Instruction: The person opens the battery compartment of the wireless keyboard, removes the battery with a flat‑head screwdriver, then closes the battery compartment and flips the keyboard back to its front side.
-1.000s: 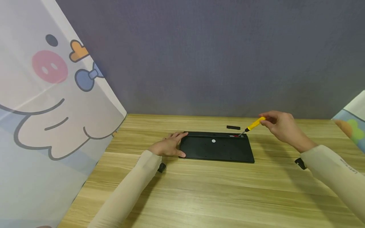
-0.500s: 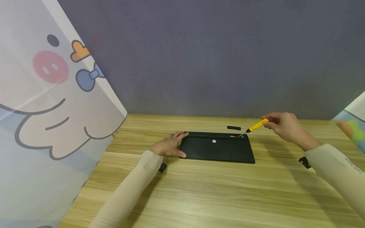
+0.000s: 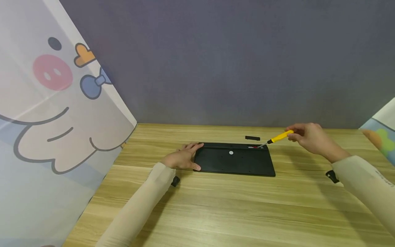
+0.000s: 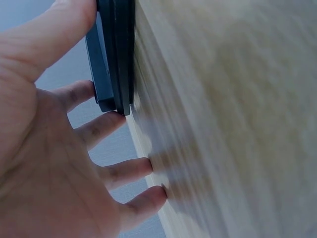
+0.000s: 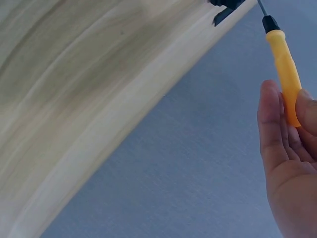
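Note:
A black keyboard (image 3: pixel 234 162) lies face down on the wooden table, a round white sticker on its back. Near its far right corner is an open battery compartment (image 3: pixel 253 147) with something red and a silvery piece in it, too small to make out. My left hand (image 3: pixel 183 158) rests against the keyboard's left end, fingers spread and thumb on the near corner; the left wrist view shows fingertips (image 4: pixel 116 118) touching its edge. My right hand (image 3: pixel 312 138) pinches a yellow-handled screwdriver (image 5: pixel 285 69) by the handle's end. Its shaft slants down left, the tip at the compartment.
A small black cover (image 3: pixel 252 138) lies on the table just behind the keyboard. A grey partition (image 3: pixel 234 68) rises along the table's back edge. At the left hangs a printed cartoon cloth (image 3: pixel 102 137); another printed panel (image 3: pixel 382 137) is at the right.
My right hand has shifted a little right and lower, so the screwdriver slants flatter while its tip stays at the compartment. The left hand and keyboard hold their place.

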`<state>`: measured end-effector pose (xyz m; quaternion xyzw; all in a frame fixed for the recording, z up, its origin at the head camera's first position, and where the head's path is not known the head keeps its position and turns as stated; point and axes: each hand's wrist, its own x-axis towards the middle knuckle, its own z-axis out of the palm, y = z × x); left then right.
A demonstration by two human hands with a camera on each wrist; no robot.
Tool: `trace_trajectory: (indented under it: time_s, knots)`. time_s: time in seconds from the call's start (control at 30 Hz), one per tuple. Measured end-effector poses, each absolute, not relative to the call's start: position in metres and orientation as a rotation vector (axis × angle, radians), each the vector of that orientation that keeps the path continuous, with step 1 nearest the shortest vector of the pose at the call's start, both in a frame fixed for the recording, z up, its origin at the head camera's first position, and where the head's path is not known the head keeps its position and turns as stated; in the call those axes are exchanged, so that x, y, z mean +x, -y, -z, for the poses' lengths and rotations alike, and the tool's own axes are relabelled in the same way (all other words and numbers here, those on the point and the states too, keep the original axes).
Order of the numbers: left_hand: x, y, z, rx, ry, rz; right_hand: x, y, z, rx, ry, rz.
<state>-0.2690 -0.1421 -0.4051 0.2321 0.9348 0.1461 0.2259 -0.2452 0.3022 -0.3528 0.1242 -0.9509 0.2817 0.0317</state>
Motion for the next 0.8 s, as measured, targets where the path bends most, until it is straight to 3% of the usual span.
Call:
trace_trajectory:
  time_s: [0.8]
  knots:
    - [-0.27,0.143,0.407,0.652,-2.59,-0.38,-0.249,-0.314,0.366,0.41,2.959,-0.872]
